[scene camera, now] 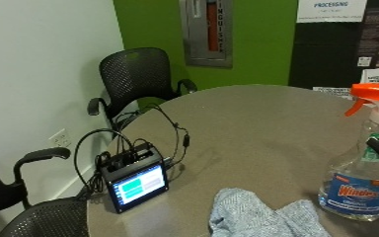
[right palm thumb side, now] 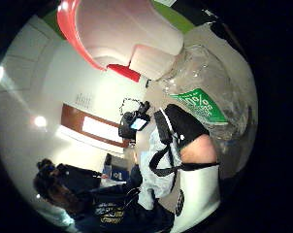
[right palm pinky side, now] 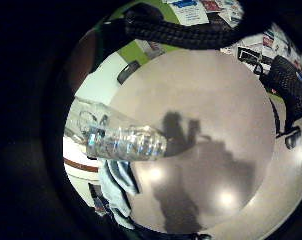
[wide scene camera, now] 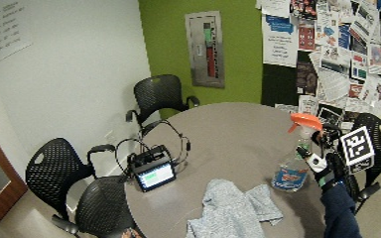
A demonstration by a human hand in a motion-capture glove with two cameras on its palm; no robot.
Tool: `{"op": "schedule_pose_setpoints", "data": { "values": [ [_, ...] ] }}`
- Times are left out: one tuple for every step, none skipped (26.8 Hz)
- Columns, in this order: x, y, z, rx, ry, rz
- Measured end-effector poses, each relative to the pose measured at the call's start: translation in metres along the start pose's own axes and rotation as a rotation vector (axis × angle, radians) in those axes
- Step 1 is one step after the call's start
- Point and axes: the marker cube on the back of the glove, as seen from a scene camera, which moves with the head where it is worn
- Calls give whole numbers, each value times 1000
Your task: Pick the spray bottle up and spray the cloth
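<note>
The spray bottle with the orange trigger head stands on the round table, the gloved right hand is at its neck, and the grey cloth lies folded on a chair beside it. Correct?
Not quite. The cloth lies crumpled on the table, not on a chair, as the wide outside view shows. The rest holds: the spray bottle stands on the table with the right hand at its neck.

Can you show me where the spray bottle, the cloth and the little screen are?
spray bottle (scene camera: 359, 190): outside view, on its blue label.
cloth (scene camera: 255, 217): outside view, middle of the grey folds.
little screen (scene camera: 137, 187): outside view, on its lit front.

Spray bottle (scene camera: 362, 182) stands on table (scene camera: 262, 123), right of cloth (scene camera: 265, 217).
</note>
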Motion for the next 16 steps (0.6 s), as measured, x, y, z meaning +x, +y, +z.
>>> {"op": "schedule_pose_setpoints", "data": {
  "values": [
    [0,0,0,0,0,1],
    [0,1,-1,-1,1,1],
    [1,1,-1,-3,4,2],
    [1,1,-2,-4,7,1],
    [2,1,-3,-4,12,0],
    [3,1,-4,-5,17,-1],
    [4,1,-4,-5,22,-1],
    [5,1,-5,-7,27,-1],
    [6,1,-6,-9,32,2],
    [7,2,-7,-13,35,6],
    [6,3,-7,-17,37,12],
    [6,4,-7,-22,37,18],
    [5,4,-7,-27,37,22],
    [4,4,-7,-31,37,22],
    [4,3,-7,-34,37,20],
    [4,2,-6,-38,37,17]
  ]
}}
